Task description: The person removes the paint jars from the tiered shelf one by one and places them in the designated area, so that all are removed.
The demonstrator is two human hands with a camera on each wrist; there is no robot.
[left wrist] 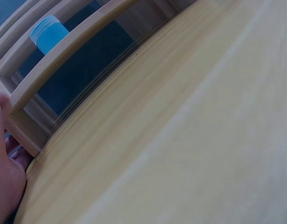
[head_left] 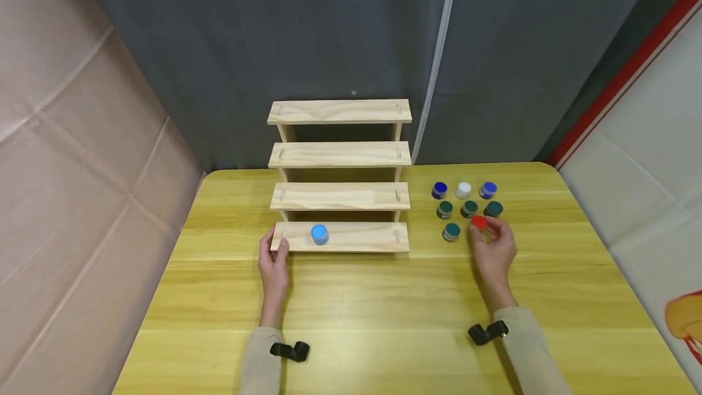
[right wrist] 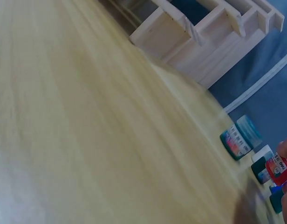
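My left hand grips the left end of the lowest step of a wooden tiered rack, its thumb over the step's front corner. On that step, left of the middle, stands a light blue paint jar, also seen in the left wrist view as a blue jar. Off to the right, my right hand pinches a red paint jar between thumb and fingers. The right wrist view shows this red jar with its label, above the table near other jars. Part of the right hand lies outside that view.
Right of the rack, several jars stand in loose rows: a dark blue jar, a white jar, another blue jar and several green ones, including a teal-lidded jar. A dark curtain hangs behind the table.
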